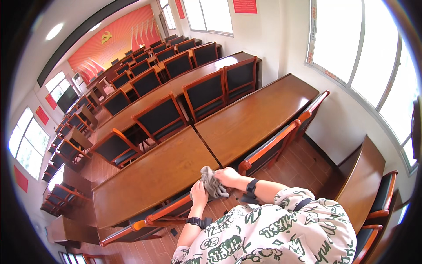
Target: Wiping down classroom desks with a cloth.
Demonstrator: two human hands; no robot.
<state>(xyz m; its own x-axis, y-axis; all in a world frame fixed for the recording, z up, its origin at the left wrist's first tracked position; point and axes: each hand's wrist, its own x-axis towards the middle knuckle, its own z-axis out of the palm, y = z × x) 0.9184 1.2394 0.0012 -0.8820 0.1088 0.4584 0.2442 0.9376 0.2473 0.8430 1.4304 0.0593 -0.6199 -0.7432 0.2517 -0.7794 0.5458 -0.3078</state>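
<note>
A crumpled grey cloth [212, 184] is bunched between my two hands, close to the near edge of a long brown wooden table [158, 171]. My left hand [199, 193] grips its left side, over the top rail of a wooden chair [171, 209] with a dark padded back. On the cloth's right side, my right hand [227, 177] has its fingers curled into the fabric. Both wrists carry dark bands. A second table [254, 122] adjoins the first, with a narrow dark gap between them.
Another wooden chair [270, 147] stands just right of my right hand. Rows of tables and black-backed chairs [161, 114] stretch ahead toward a red mural wall [112, 43]. Windows [359, 43] line the right wall. A further table [362, 181] stands behind me at right, over the brown plank floor [296, 161].
</note>
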